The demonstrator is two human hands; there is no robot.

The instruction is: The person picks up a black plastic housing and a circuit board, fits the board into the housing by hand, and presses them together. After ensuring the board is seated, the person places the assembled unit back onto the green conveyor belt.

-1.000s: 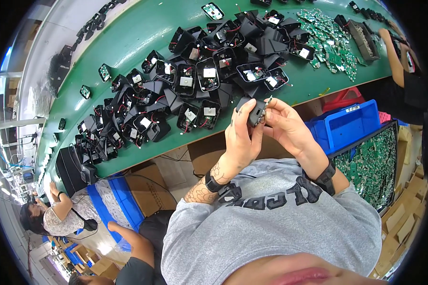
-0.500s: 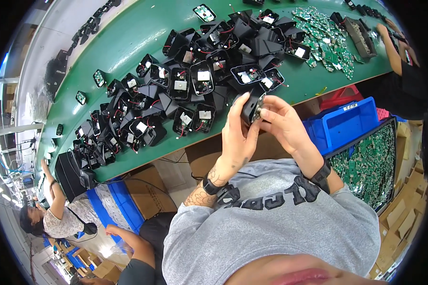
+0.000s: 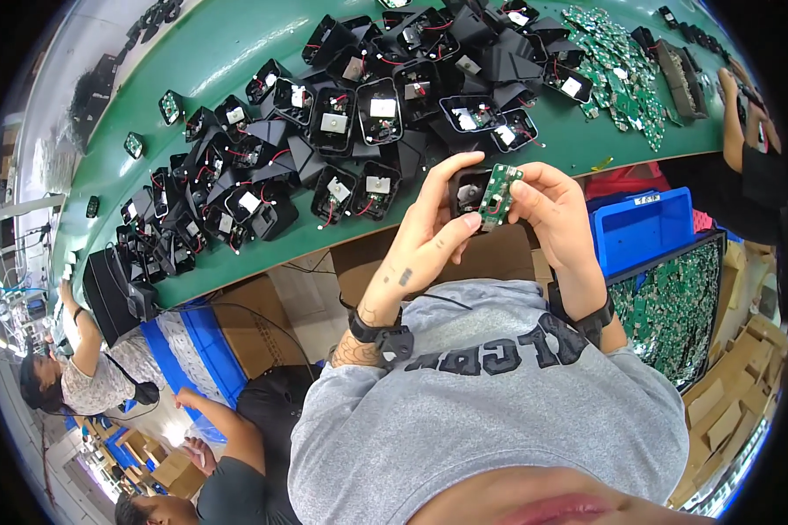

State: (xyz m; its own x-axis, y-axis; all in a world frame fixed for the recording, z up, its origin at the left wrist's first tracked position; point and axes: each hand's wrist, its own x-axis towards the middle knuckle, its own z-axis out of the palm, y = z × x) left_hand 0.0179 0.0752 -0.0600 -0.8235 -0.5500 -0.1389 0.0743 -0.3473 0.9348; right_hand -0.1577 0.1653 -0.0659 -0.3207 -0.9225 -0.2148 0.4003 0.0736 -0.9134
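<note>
In front of my chest, my left hand (image 3: 433, 214) grips a black plastic housing (image 3: 467, 194) whose open side faces me. My right hand (image 3: 552, 210) pinches a green circuit board (image 3: 499, 194) by its right edge, thumb on its face. The board stands tilted at the housing's opening and covers part of it; my left thumb touches the board's lower edge. Beyond my hands, a heap of black housings (image 3: 333, 122) with red wires and pale metal blocks covers the green table (image 3: 228, 52).
A pile of loose circuit boards (image 3: 617, 74) lies at the far right beside a long grey box (image 3: 681, 79). A blue bin (image 3: 643, 232) and a tray of boards (image 3: 674, 306) stand right of me. Co-workers are at the left and far right.
The housing and board have turned, so the board's green face and the housing's opening now show. My view has shifted slightly.
</note>
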